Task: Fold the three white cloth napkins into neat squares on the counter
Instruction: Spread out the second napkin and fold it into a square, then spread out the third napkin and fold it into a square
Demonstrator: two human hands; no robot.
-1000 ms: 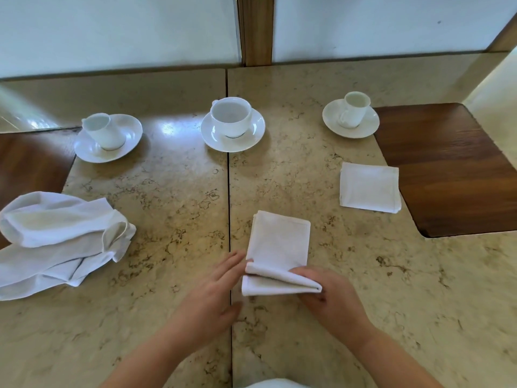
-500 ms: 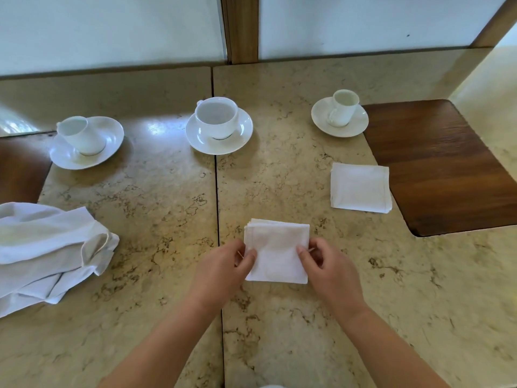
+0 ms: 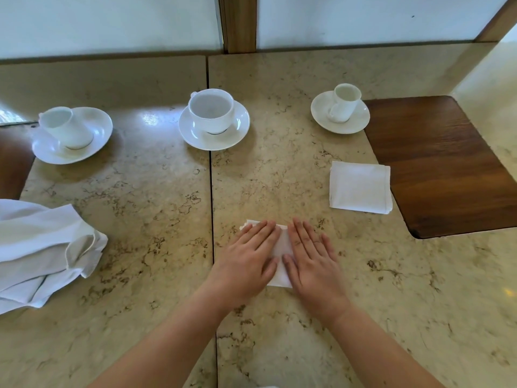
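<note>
Hands flat on a folded napkin at the centre of the stone counter.

Folded napkin (image 3: 280, 247) lies just below the middle of the frame, mostly covered: the left hand (image 3: 247, 261) and right hand (image 3: 312, 261) press down on it side by side, fingers straight and released, grasping nothing. A finished square napkin (image 3: 360, 187) sits right of centre, its right edge overlapping the dark wooden inlay (image 3: 442, 166). At the left edge lies a crumpled napkin (image 3: 42, 253), unfolded, well apart from the hands. The counter (image 3: 156, 219) has a seam running top to bottom just left of the hands. Across the upper part of the frame stand three white cups on saucers: a left cup (image 3: 65, 128), a middle cup (image 3: 211, 110) and a right cup (image 3: 345, 102).
</note>
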